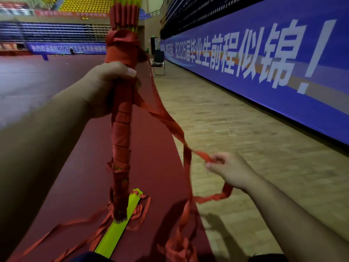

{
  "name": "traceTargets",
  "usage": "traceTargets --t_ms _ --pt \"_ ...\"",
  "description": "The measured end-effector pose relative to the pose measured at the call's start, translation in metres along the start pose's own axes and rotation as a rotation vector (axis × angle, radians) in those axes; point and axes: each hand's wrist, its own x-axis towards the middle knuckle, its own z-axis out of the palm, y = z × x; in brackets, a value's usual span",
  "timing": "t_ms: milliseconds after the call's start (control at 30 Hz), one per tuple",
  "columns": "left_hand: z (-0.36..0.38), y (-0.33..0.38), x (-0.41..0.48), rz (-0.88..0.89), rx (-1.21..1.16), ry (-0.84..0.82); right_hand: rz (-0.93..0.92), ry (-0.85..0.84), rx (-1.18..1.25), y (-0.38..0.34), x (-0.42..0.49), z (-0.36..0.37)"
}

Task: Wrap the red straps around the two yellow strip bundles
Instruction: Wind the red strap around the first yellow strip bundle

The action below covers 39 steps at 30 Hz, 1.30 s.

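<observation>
The upright bundle (120, 129) of yellow strips stands at centre, wound in red along most of its length, with yellow tips showing at the top. The left hand (107, 87) grips it around the upper middle, fingers curled round it. A red strap (166, 114) trails from the wrapping down to the right, where the right hand (228, 171) pinches it between thumb and fingertips. The second yellow bundle (117, 233) lies flat on the red mat (151, 148) near the person, among loose red straps (139, 210). To the right are the wooden floor (245, 129) and a blue banner (264, 63), with a chair (158, 61) far off.
</observation>
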Motion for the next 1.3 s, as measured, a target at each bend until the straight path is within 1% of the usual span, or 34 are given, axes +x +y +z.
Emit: traceTargets --t_ms 33,67,100,133,167,200,233,267,300,333,367,433,467,533,567,600,633,700,733,767,900,933,967,1033,1067,1100,1133,1233,1300 --pt "0.003 0.001 0.000 -0.008 0.006 0.003 -0.029 0.064 -0.059 0.001 0.000 0.005" --pt "0.006 0.001 -0.001 -0.018 0.020 -0.006 -0.037 -0.075 -0.080 -0.001 -0.001 0.011" --pt "0.009 0.002 -0.001 -0.029 0.027 -0.022 -0.004 -0.340 -0.114 -0.003 -0.003 0.019" --pt "0.012 0.003 -0.002 -0.035 0.032 -0.042 0.063 -0.571 -0.203 -0.004 -0.004 0.024" --pt "0.015 0.003 -0.003 -0.038 0.032 -0.068 0.115 -0.686 -0.282 -0.004 -0.002 0.025" --pt "0.018 0.004 -0.003 -0.035 0.033 -0.101 0.128 -0.701 -0.313 -0.008 0.001 0.024" --pt "0.020 0.005 -0.003 -0.037 0.033 -0.132 0.122 -0.635 -0.255 -0.013 0.006 0.023" --pt "0.022 0.006 -0.004 -0.042 0.032 -0.166 0.114 -0.510 -0.129 -0.023 0.007 0.022" --pt "0.023 0.007 -0.005 -0.048 0.032 -0.195 0.094 -0.363 0.058 -0.030 0.010 0.021" --pt "0.024 0.008 -0.004 -0.056 0.037 -0.224 0.030 -0.249 0.238 -0.037 0.013 0.020" --pt "0.024 0.009 -0.004 -0.065 0.043 -0.252 -0.048 -0.184 0.403 -0.046 0.016 0.021" --pt "0.024 0.012 -0.003 -0.070 0.071 -0.305 -0.185 -0.151 0.588 -0.064 0.021 0.027" --pt "0.024 0.013 -0.003 -0.067 0.083 -0.318 -0.222 -0.121 0.611 -0.070 0.024 0.030" --pt "0.020 0.015 -0.002 -0.068 0.087 -0.316 -0.278 -0.065 0.741 -0.083 0.030 0.031" --pt "0.017 0.016 -0.002 -0.068 0.084 -0.304 -0.242 -0.095 0.862 -0.090 0.028 0.029" --pt "0.013 0.017 -0.002 -0.064 0.089 -0.292 -0.210 -0.178 0.972 -0.095 0.026 0.025" --pt "0.011 0.018 -0.003 -0.062 0.100 -0.275 -0.183 -0.251 0.994 -0.100 0.024 0.020" --pt "0.008 0.018 -0.003 -0.059 0.134 -0.247 -0.202 -0.361 0.801 -0.101 0.025 0.016" --pt "0.008 0.019 -0.003 -0.061 0.152 -0.232 -0.238 -0.386 0.695 -0.101 0.026 0.019" --pt "0.008 0.019 -0.003 -0.063 0.172 -0.216 -0.248 -0.413 0.640 -0.104 0.025 0.019" --pt "0.000 0.022 -0.006 -0.060 0.221 -0.133 -0.248 -0.429 0.673 -0.100 0.024 0.012" --pt "-0.003 0.023 -0.006 -0.055 0.224 -0.100 -0.234 -0.448 0.650 -0.094 0.023 0.007" --pt "-0.006 0.024 -0.007 -0.048 0.219 -0.063 -0.186 -0.476 0.553 -0.090 0.022 0.004" --pt "-0.011 0.026 -0.007 -0.036 0.181 0.001 -0.114 -0.633 0.195 -0.082 0.015 0.005" --pt "-0.012 0.026 -0.007 -0.036 0.159 0.017 -0.087 -0.736 0.056 -0.077 0.013 0.009" --pt "-0.012 0.026 -0.008 -0.040 0.143 0.021 -0.053 -0.826 -0.009 -0.076 0.010 0.013" --pt "-0.011 0.026 -0.008 -0.045 0.128 0.023 -0.028 -0.902 -0.035 -0.076 0.007 0.018" --pt "-0.004 0.021 -0.008 -0.045 0.107 0.008 -0.003 -1.056 -0.043 -0.079 -0.002 0.038" --pt "-0.002 0.018 -0.007 -0.032 0.111 -0.011 0.023 -1.130 -0.036 -0.079 -0.009 0.053"
